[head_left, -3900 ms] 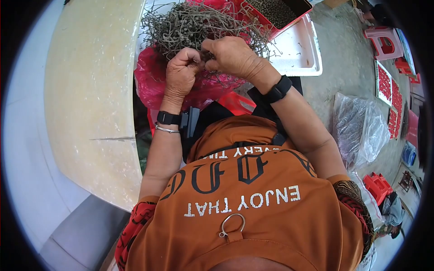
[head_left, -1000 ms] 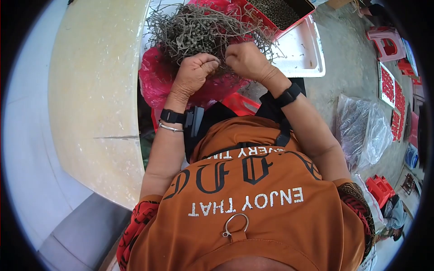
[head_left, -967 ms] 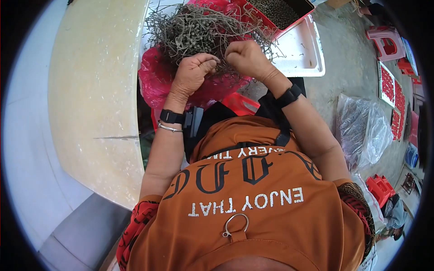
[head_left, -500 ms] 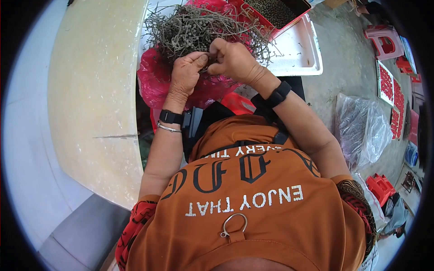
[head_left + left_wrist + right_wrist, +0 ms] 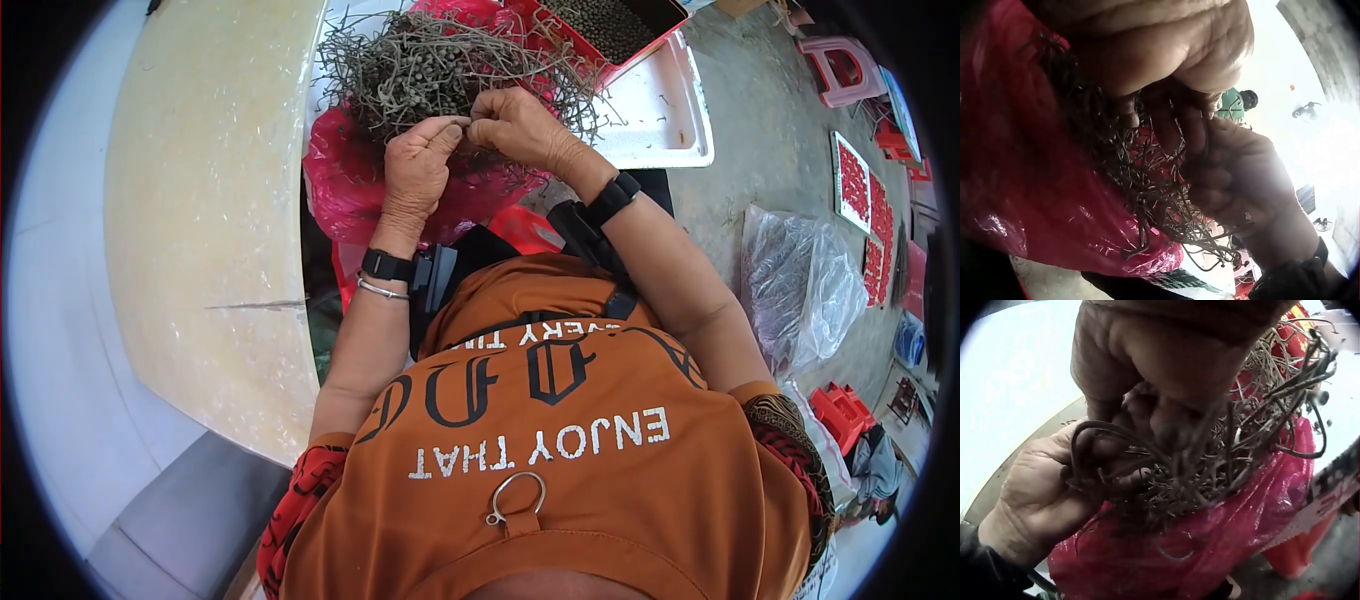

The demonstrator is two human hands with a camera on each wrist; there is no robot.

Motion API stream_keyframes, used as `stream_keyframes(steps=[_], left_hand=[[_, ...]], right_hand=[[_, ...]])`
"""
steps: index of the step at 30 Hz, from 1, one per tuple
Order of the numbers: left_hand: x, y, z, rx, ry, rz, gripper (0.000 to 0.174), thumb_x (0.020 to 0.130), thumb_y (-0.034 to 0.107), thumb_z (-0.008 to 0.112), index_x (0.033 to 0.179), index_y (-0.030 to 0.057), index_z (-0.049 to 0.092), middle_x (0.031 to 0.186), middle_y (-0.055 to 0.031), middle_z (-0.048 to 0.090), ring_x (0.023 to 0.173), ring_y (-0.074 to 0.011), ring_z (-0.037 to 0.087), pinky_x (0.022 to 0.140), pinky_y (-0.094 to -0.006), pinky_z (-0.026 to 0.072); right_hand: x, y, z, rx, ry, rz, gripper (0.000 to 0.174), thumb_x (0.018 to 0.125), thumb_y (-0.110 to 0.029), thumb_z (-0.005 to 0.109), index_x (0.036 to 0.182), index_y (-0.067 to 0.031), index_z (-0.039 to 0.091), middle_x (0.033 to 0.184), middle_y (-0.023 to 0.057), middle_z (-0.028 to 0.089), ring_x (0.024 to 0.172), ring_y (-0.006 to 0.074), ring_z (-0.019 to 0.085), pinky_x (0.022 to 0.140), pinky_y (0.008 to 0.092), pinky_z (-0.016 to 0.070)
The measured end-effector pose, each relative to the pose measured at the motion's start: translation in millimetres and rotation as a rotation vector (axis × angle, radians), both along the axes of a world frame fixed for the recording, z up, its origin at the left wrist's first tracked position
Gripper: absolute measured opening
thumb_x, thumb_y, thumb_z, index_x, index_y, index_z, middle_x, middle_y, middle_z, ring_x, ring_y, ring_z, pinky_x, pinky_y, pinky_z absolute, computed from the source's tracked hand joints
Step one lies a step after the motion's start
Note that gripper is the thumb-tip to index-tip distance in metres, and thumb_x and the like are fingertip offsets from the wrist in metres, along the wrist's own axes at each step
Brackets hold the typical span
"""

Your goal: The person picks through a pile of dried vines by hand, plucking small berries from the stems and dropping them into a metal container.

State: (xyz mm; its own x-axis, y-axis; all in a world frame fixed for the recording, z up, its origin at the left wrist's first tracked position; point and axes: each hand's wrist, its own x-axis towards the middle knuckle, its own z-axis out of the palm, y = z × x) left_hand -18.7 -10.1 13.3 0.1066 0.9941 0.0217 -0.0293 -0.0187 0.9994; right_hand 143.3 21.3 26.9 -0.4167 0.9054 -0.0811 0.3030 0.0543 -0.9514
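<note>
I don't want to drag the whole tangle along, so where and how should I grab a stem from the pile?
Probably pinch one of the outer stems near its tip, coming from your right: there thin stems jut out singly over the white tray, whereas the middle of the pile looks densely matted.

Head camera up high, facing forward and down; 2 wrist cameras in close, peering past left hand (image 5: 416, 174) and right hand (image 5: 525, 128); all 3 catch stems (image 5: 430, 75) and pink bag (image 5: 338, 170), glare seemingly washing out left wrist's background.
</note>
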Motion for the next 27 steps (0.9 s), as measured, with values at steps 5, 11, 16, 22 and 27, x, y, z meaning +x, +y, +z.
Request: stream_keyframes(steps=[5,11,16,22,27], left_hand=[[0,-1,4,0.023,0.138,-0.05,0.014,0.085,0.004,0.055,0.094,-0.0039,0.062,0.084,-0.0031,0.063,0.074,-0.0085,0.057,0.068,-0.0212,0.047],[4,-2,8,0.145,0.494,-0.091,0.013,0.077,0.0,0.059,0.09,-0.0022,0.063,0.079,-0.006,0.064,0.071,-0.0097,0.058,0.065,-0.0231,0.047],[-1,-2,-13,0.092,0.313,-0.126,0.012,0.076,0.001,0.059,0.088,-0.0033,0.062,0.076,-0.0072,0.064,0.069,-0.0113,0.059,0.064,-0.0236,0.0468],[-13,4,-12,-0.051,0.239,-0.011,0.009,0.08,0.004,0.058,0.083,-0.0025,0.063,0.07,-0.0032,0.062,0.066,-0.008,0.057,0.06,-0.0214,0.0452],[-15,11,-8,-0.065,0.139,0.029,0.009,0.082,0.005,0.058,0.083,-0.0016,0.063,0.068,-0.0015,0.061,0.066,-0.0067,0.056,0.06,-0.0203,0.0445]], right_hand=[[3,-7,-7,-0.046,0.132,-0.035,0.015,0.077,-0.013,0.055,0.071,0.0005,0.056,0.057,0.0008,0.051,0.054,0.0088,0.046,0.051,0.0259,0.0404],[7,-9,-10,0.124,0.059,0.011,0.018,0.079,-0.013,0.051,0.069,0.0004,0.056,0.056,0.0011,0.051,0.053,0.0084,0.045,0.049,0.0247,0.0391],[9,-19,-8,0.112,0.078,0.146,0.02,0.079,-0.013,0.049,0.064,-0.0003,0.054,0.054,0.0012,0.048,0.049,0.0089,0.042,0.046,0.023,0.035],[15,-22,7,-0.357,0.645,0.434,0.02,0.078,-0.01,0.049,0.06,-0.0022,0.051,0.053,0.0026,0.046,0.043,0.0096,0.037,0.039,0.0239,0.0285],[27,-16,13,-0.462,0.601,0.115,0.019,0.079,-0.01,0.05,0.062,-0.0025,0.052,0.054,0.0037,0.047,0.041,0.0081,0.036,0.037,0.0234,0.0253]])
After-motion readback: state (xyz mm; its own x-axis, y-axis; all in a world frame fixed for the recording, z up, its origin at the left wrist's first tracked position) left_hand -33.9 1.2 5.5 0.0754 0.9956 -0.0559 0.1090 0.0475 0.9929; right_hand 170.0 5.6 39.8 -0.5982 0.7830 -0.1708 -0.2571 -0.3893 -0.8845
